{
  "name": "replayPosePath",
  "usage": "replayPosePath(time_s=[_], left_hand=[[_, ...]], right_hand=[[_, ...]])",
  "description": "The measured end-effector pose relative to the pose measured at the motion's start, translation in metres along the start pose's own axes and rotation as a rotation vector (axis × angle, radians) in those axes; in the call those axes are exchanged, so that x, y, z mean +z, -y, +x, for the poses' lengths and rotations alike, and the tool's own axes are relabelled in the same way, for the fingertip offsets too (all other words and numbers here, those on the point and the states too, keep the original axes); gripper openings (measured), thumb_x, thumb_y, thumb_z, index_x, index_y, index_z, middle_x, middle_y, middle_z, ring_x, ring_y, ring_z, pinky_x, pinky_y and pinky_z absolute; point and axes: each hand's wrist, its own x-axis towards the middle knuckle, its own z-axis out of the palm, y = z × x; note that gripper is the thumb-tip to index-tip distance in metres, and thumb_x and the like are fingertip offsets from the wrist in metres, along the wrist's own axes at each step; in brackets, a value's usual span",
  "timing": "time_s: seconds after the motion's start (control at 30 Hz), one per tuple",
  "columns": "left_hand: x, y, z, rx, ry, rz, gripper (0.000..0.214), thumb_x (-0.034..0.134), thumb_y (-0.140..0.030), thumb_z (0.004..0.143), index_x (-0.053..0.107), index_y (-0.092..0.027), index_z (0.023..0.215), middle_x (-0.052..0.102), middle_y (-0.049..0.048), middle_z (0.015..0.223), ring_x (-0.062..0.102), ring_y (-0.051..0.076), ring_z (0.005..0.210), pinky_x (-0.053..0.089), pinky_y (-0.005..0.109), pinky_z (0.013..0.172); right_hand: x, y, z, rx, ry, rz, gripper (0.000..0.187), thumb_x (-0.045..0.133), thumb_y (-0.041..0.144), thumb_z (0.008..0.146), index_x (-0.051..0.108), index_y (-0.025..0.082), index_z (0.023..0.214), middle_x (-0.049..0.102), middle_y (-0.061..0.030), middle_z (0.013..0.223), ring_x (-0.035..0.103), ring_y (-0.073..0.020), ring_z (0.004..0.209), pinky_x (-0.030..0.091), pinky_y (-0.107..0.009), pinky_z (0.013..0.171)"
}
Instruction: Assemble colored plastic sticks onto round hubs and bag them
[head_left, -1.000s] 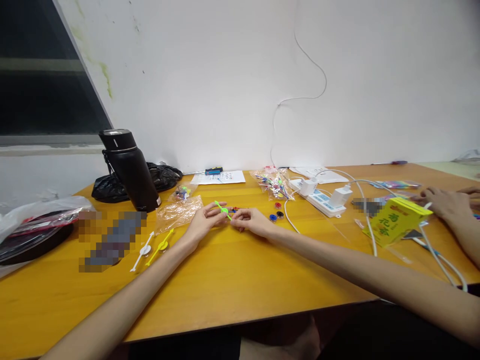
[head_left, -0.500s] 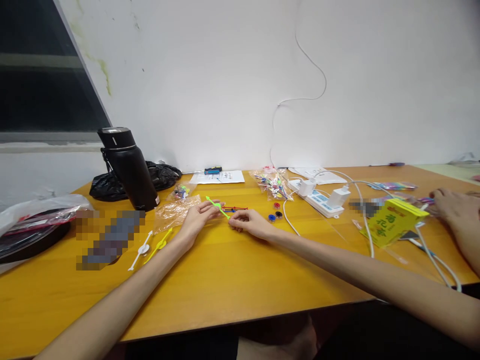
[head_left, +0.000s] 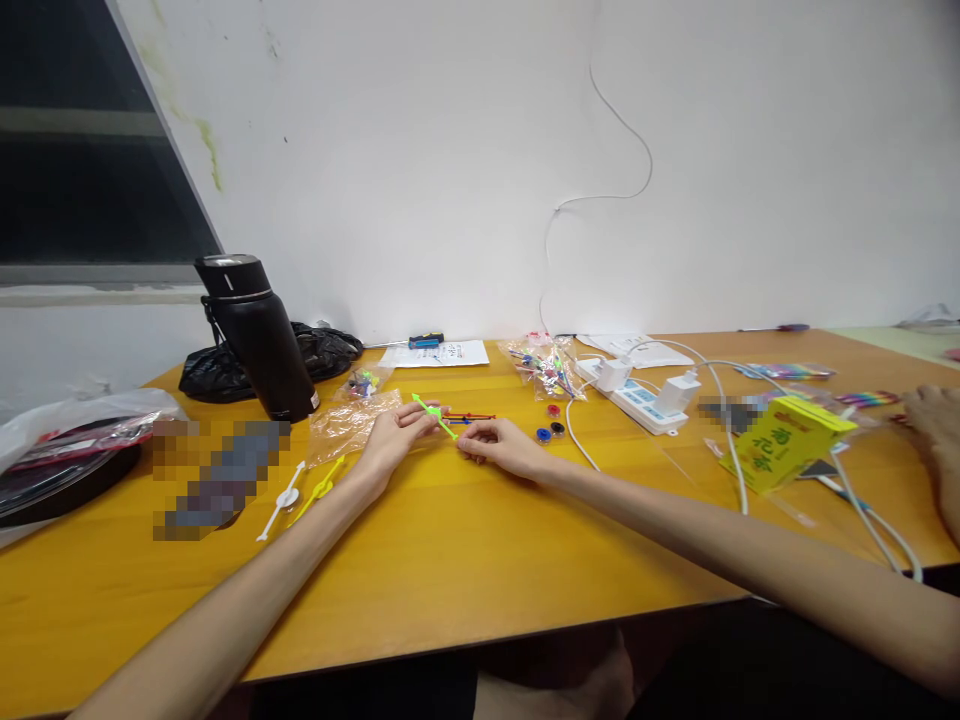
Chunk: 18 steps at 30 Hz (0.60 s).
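A bright green plastic spinner arrow (head_left: 433, 411) is held just above the table in front of me, tilted down to the right. My left hand (head_left: 395, 437) is closed on its round middle. The closed fingertips of my right hand (head_left: 504, 449) are at its lower tail end. Behind the hands lie a red and a blue spinner arrow (head_left: 474, 418), partly hidden. White (head_left: 285, 499) and yellow (head_left: 322, 489) spinner arrows rest left of my left forearm. Small red (head_left: 553, 411), black (head_left: 557, 429) and blue (head_left: 544, 436) round pieces lie beyond my right hand.
A black bottle (head_left: 262, 340) and clear plastic bag (head_left: 352, 428) are at left. Bagged colourful parts (head_left: 546, 366) lie near the wall. A power strip (head_left: 637, 402), white cables and a yellow box (head_left: 787, 443) stand at right, near another person's hand (head_left: 934, 435).
My hands and the green spinner arrow have barely moved. At the far right, the other person's hand has shifted right, uncovering a rainbow-coloured item.
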Motion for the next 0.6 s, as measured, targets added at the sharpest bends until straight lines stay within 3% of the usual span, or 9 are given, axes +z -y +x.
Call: replayPosePath(time_s=[0.43, 0.6], left_hand=[[0.0035, 0.0047, -0.0015, 0.065, 0.03, -0.02, 0.06, 0.082, -0.047, 0.074, 0.061, -0.016, 0.121, 0.073, 0.0164, 0.123, 0.068, 0.03, 0.114, 0.054, 0.042, 0.097], [0.0025, 0.0049, -0.0049, 0.135, 0.057, 0.086, 0.053, 0.077, -0.051, 0.077, 0.066, -0.016, 0.115, 0.07, 0.0154, 0.127, 0.068, 0.029, 0.113, 0.053, 0.04, 0.096]], right_hand=[[-0.0004, -0.0041, 0.0018, -0.03, 0.02, 0.009, 0.038, 0.07, 0.053, 0.082, 0.066, 0.015, 0.083, 0.066, -0.0029, 0.079, 0.057, -0.0136, 0.069, 0.043, -0.028, 0.07], [0.0014, -0.0056, 0.001, -0.063, -0.023, 0.01, 0.037, 0.07, 0.046, 0.084, 0.062, 0.016, 0.105, 0.066, -0.0006, 0.077, 0.058, -0.0147, 0.07, 0.045, -0.028, 0.07]])
